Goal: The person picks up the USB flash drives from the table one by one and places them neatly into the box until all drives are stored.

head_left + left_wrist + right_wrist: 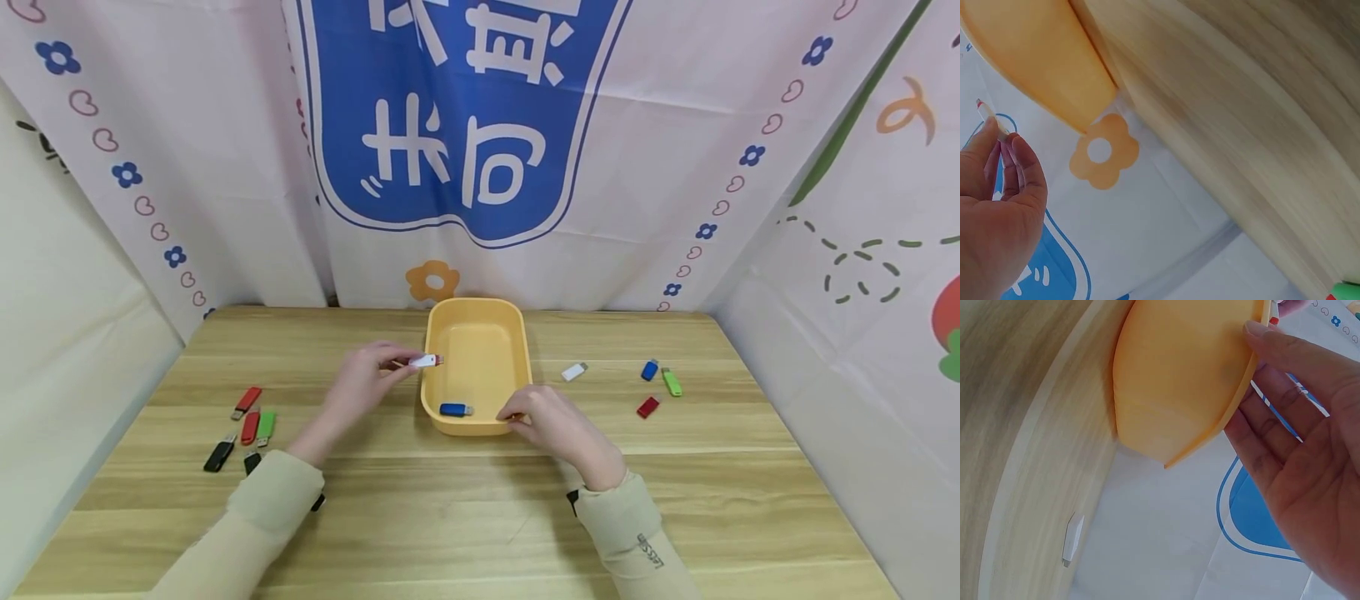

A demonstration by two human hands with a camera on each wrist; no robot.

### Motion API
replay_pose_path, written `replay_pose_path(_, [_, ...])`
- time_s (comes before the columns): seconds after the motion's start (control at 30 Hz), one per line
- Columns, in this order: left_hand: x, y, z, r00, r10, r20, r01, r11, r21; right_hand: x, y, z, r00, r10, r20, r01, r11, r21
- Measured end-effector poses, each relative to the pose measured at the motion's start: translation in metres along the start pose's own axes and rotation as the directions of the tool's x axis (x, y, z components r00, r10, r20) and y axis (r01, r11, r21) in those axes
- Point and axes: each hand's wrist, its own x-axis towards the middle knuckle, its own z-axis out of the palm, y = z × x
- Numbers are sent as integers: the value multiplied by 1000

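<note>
My left hand (352, 392) pinches a white USB stick (424, 361) with a red end between thumb and fingertips, over the left rim of a yellow plastic box (480, 429). In the left wrist view the stick (991, 119) points up out of the fingertips. Inside the box, near its front wall, lies a blue USB stick (453, 410). My right hand (555, 425) grips the box's rim at the front right corner. From the right wrist, the thumb (1272, 340) presses the outer wall and the fingers reach behind the rim.
On the left of the wooden table (450, 517) lie several USB sticks, among them a red one (246, 402), a green one (266, 428) and a black one (220, 454). To the right are white (574, 372), blue (650, 370), green (672, 382) and red (648, 407) sticks. A printed curtain (630, 208) hangs behind.
</note>
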Motion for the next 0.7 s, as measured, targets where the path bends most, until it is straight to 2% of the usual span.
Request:
replay_pose_path(0.3, [4,4,12,1000,4,26,-4,1000,-16,0,-1,-1,1000,8,5,-8,1000,4])
replay_pose_path(0.53, [8,7,22,998,35,43,-34,999,-19,0,-1,-1,1000,8,1,-8,1000,3])
replay_pose_path(0.7, [11,11,27,998,19,54,-19,1000,-13,0,-1,0,1000,1,-4,-1,1000,1])
